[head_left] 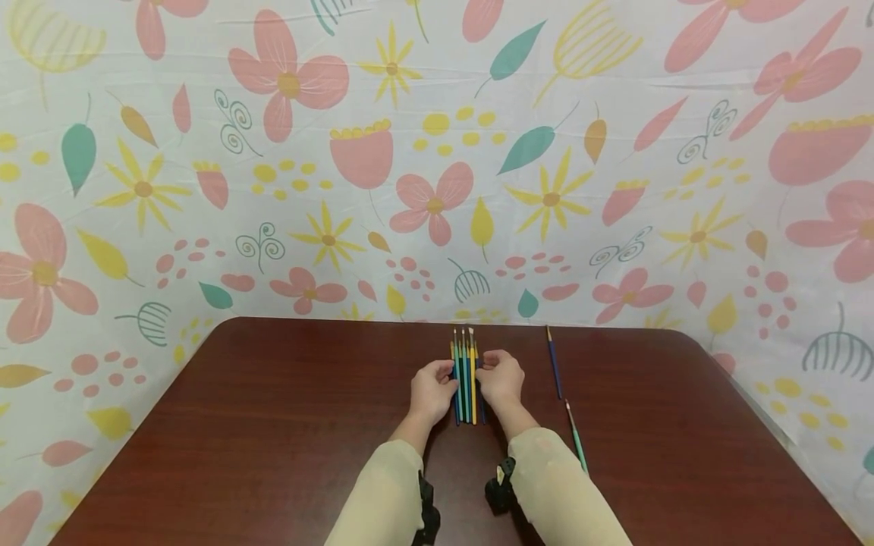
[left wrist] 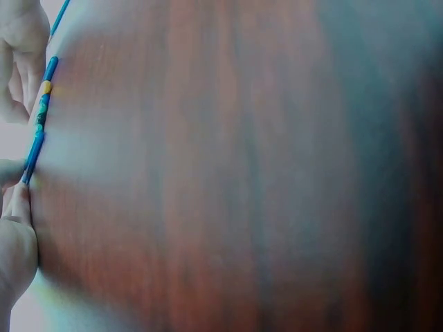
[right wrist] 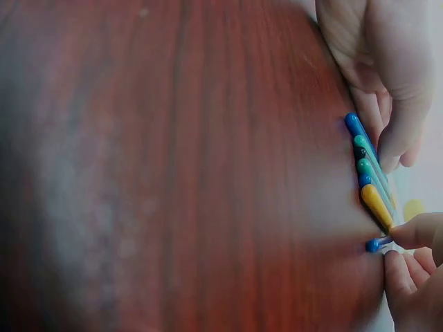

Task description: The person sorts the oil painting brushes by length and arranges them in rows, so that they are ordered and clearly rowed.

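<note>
Several slim paintbrushes [head_left: 466,379] in blue, green and yellow lie side by side on the table, bristles pointing away from me. At the row's left edge, my left hand [head_left: 433,390] holds the outermost blue paintbrush [left wrist: 34,151] between thumb and finger. My right hand [head_left: 501,377] pinches another blue paintbrush [right wrist: 374,245] at the right side, slightly apart from the yellow paintbrush [right wrist: 376,205]. In the right wrist view, the rounded handle ends form an uneven line, and the bristles are out of sight.
Farther right lie a blue paintbrush [head_left: 554,364] and, nearer me, a green paintbrush [head_left: 576,436] partly beside my right sleeve [head_left: 563,485]. The dark red-brown table [head_left: 273,425] ends at a flower-patterned cloth [head_left: 437,152] behind it.
</note>
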`<state>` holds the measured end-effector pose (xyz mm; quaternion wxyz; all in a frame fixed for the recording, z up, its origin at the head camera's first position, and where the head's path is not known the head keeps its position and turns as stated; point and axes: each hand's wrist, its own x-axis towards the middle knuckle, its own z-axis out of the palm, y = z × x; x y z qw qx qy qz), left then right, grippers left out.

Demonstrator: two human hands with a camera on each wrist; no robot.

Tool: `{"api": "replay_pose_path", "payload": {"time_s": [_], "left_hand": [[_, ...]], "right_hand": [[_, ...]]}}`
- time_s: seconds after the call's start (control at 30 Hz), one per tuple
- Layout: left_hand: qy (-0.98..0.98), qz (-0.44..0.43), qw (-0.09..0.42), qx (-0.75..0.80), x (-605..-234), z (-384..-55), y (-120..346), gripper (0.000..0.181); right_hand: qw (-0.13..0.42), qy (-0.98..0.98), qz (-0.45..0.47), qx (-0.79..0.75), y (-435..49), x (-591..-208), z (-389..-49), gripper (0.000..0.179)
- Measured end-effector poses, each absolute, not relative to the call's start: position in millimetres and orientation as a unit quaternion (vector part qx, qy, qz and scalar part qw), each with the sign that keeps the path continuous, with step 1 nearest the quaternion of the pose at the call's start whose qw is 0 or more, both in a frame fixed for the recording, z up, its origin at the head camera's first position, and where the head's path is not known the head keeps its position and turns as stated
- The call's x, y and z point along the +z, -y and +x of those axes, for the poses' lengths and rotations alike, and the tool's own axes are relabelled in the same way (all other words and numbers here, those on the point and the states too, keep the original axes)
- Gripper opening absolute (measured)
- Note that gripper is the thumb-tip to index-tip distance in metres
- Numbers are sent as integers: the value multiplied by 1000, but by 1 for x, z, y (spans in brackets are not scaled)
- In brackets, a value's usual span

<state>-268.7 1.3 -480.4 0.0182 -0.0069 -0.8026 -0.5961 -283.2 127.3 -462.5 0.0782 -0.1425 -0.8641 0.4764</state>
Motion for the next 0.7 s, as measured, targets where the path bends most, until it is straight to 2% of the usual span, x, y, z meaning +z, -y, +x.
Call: {"api": "replay_pose_path", "payload": {"time_s": [0.7], "left_hand": [[804,-8,16,-594,-479,-268,0,33]], "right_hand": [[85,881,-158,437,-126,-460,-285,27]]}}
